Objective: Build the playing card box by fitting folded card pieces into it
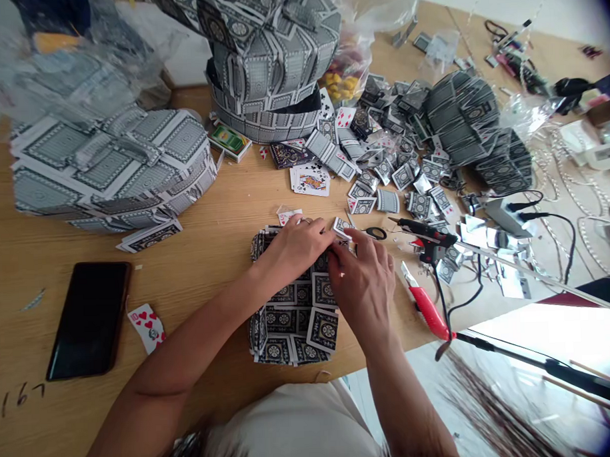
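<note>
In front of me lies a rectangular piece built from folded playing cards (283, 318), dark patterned backs facing up, with a raised rim along its left side. My left hand (305, 242) reaches across its far part, fingers bent and closed at the far right corner. There my right hand (364, 273) meets it, thumb and forefinger pinched. Between the fingertips a folded playing card (341, 227) shows in part; the fingers cover the rest. Black-handled scissors (376, 233) lie just beyond my right hand, and a red box cutter (428, 311) is to its right.
A glue gun (425, 234) with its cord rests at the right. Many folded cards (383, 176) are heaped behind. Large card-built shapes (117, 168) stand at the back left, centre and right. A phone (91, 319) and a loose ten of hearts (147, 326) lie left.
</note>
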Tool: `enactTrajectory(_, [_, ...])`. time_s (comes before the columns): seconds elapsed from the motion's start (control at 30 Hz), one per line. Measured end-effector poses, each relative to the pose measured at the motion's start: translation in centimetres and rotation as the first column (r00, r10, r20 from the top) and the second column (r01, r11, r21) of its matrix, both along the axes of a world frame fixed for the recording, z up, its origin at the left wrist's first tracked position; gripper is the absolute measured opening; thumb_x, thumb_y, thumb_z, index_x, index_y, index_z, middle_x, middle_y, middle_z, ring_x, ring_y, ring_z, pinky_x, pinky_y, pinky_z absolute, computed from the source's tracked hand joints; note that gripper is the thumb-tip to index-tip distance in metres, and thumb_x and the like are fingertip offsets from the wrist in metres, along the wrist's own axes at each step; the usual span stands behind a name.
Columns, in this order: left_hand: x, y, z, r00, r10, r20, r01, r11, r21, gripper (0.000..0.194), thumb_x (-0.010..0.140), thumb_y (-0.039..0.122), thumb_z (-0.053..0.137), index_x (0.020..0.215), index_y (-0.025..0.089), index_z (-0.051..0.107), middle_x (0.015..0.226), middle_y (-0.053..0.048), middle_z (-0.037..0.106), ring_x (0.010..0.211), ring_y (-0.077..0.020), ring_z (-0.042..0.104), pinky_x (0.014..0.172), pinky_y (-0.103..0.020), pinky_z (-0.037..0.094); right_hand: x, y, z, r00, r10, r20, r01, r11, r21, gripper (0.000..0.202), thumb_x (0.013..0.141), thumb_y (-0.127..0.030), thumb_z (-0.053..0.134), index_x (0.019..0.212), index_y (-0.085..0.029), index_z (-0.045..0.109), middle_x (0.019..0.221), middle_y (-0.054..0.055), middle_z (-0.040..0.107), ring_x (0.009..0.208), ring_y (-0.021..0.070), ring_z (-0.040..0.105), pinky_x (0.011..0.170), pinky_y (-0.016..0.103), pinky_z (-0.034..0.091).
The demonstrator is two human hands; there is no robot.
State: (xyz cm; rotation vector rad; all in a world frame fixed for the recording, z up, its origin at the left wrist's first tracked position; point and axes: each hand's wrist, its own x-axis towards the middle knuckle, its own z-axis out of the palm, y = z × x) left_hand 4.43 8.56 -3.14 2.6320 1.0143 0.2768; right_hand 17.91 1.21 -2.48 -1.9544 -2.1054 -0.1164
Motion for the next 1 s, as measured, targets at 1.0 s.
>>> enactTrajectory(1.0, [-0.4,0.3,-1.9,0.967,0.187,0.174,-0.176,0.981,-0.077,0.024,0.097,0.021,0.044,0.108,0.019,0.066,0.102,-0.005,0.074,0.091,-0.0191,0.069,0.077,-0.03,0.05,0.7,2.8,-0.6,0.868,-0.112,-0.484,0.058,0.99,-0.125,0.02,0.083,-0.015,0.05,0.09,-0.018,0.069,0.092,0.01,0.069,0.072,0.0195,0.063,0.069,0.034,0.051])
